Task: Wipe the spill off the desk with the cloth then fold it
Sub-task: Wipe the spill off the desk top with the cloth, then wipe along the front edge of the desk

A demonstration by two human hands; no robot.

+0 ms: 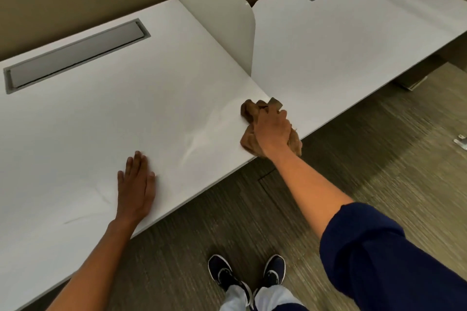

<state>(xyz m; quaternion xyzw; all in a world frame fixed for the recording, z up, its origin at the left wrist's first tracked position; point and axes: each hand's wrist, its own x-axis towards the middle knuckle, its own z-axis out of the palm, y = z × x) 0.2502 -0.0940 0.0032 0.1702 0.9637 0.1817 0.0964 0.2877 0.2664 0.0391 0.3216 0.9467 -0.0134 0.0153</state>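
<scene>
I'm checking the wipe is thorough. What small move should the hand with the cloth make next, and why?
Probably sweep the bunched brown cloth under the right hand leftward across the white desk: a shiny wet streak lies beside it, while the left hand rests flat, apart from it.

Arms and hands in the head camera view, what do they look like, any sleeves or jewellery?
The right arm wears a dark navy sleeve pushed up past the elbow, leaving the forearm bare. The left arm shows no sleeve in view. The left hand and right hand are bare: no gloves, rings or watch visible.
</scene>
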